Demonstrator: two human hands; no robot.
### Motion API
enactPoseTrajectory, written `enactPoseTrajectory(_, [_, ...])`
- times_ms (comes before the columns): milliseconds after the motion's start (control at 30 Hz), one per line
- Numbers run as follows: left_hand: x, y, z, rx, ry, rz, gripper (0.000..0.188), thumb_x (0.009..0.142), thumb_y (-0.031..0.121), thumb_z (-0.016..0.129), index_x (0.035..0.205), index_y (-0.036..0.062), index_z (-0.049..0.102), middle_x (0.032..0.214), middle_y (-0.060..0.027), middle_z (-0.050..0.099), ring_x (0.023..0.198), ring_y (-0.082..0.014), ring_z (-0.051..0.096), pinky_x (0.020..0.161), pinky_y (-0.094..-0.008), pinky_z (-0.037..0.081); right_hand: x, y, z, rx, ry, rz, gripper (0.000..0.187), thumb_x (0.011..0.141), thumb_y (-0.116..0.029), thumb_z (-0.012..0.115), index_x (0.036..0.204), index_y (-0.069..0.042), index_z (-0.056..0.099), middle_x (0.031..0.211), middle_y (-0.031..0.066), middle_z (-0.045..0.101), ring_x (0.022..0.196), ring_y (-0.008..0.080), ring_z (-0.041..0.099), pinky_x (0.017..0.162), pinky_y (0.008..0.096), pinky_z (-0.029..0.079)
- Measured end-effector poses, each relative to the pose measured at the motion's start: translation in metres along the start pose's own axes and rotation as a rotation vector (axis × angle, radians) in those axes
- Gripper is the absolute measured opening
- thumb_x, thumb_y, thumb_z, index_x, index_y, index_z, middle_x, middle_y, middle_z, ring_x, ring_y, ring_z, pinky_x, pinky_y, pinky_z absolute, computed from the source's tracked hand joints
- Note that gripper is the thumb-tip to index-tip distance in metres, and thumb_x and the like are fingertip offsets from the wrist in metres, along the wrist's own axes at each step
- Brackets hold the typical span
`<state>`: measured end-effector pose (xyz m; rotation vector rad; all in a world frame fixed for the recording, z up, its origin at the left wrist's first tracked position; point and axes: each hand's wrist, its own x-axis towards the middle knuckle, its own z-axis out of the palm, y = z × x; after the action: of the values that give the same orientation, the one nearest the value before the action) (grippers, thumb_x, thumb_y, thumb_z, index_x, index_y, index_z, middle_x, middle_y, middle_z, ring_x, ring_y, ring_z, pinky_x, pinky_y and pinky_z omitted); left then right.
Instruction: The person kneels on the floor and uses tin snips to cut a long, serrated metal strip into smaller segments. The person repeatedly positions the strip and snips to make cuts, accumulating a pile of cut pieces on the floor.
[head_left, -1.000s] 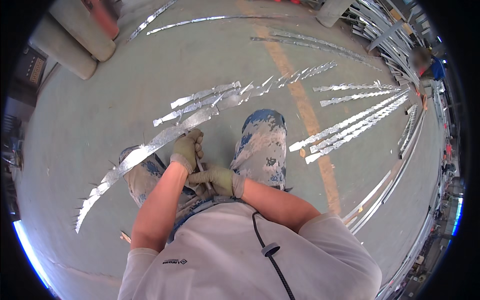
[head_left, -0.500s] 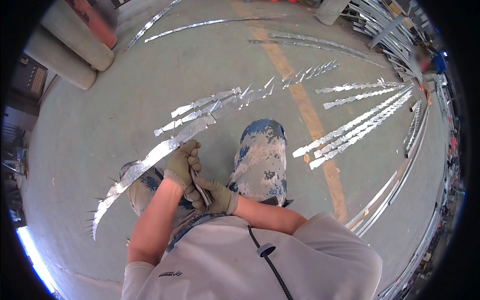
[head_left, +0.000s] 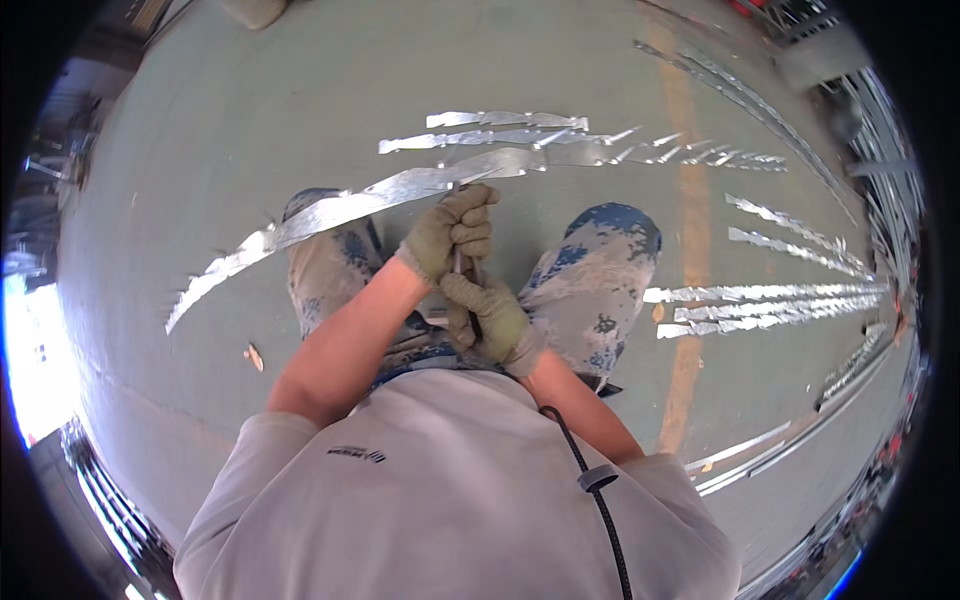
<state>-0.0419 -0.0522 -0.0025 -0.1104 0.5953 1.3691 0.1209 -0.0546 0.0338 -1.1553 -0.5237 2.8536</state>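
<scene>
Both my hands wear olive-green work gloves. My left hand (head_left: 452, 236) is closed around the upper part of a slim metal hand tool (head_left: 459, 264), which looks like pliers or snips. Just below it, my right hand (head_left: 492, 316) is closed around the tool's handles. Gloves cover most of the tool, so its exact kind is unclear. Above my left hand, the tool's tip meets or comes close to the lower edge of a long, shiny metal strip (head_left: 410, 187). The strip curves across in front of my knees and has jagged, pointed teeth along it.
Two shorter toothed strips, a far one (head_left: 505, 119) and a nearer one (head_left: 480, 141), lie beyond the long strip. To the right, several toothed strips (head_left: 770, 293) fan out across a yellow floor line (head_left: 684, 385). Metal lengths are piled along the right wall.
My view has turned, so the strips and floor line sit differently in it. Both hands remain closed on the tool, now farther along the long strip's edge.
</scene>
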Motion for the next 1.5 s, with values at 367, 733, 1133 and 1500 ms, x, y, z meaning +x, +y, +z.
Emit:
enactPoseTrajectory(367, [0.013, -0.016, -0.024, -0.393, -0.416, -0.020, 0.027, 0.109, 0.025, 0.049, 0.114, 0.0009, 0.061, 0.064, 0.0081, 0.041, 0.049, -0.0019, 0.037, 0.045, -0.0196, 0.033, -0.006, -0.007, -0.005, 0.110, -0.089, 0.096, 0.023, 0.097, -0.031, 0.070, 0.095, -0.008, 0.066, 0.073, 0.0039, 0.065, 0.061, 0.0140, 0.061, 0.048, 0.0294, 0.043])
enactPoseTrajectory(733, [-0.014, -0.001, 0.052, 0.153, 0.352, 0.074, 0.025, 0.105, 0.026, 0.058, 0.118, 0.0046, 0.061, 0.070, 0.0050, 0.046, 0.053, -0.0067, 0.042, 0.049, -0.0258, 0.039, -0.002, -0.006, -0.010, -0.083, 0.026, 0.045, 0.032, 0.091, -0.039, 0.079, 0.091, -0.013, 0.060, 0.061, 0.0009, 0.054, 0.041, 0.0111, 0.044, 0.036, 0.0262, 0.027])
enactPoseTrajectory(1133, [0.006, -0.009, 0.015, 0.158, 0.271, 0.039, 0.017, 0.103, 0.020, 0.062, 0.110, 0.0049, 0.060, 0.062, 0.0083, 0.034, 0.048, -0.0043, 0.032, 0.047, -0.0243, 0.028, 0.003, -0.001, -0.013, -0.192, 0.094, -0.039, 0.036, 0.091, -0.039, 0.078, 0.094, -0.008, 0.061, 0.066, 0.0066, 0.058, 0.042, 0.0159, 0.050, 0.036, 0.0314, 0.031])
enactPoseTrajectory(1500, [0.024, -0.018, -0.053, -0.277, -0.397, 0.011, 0.029, 0.108, 0.028, 0.055, 0.117, 0.0020, 0.065, 0.062, 0.0058, 0.041, 0.048, -0.0057, 0.035, 0.048, -0.0256, 0.030, 0.024, 0.023, -0.010, -0.463, 0.353, -0.251, 0.031, 0.092, -0.030, 0.077, 0.096, -0.006, 0.058, 0.068, 0.0062, 0.062, 0.047, 0.0155, 0.055, 0.041, 0.0302, 0.040])
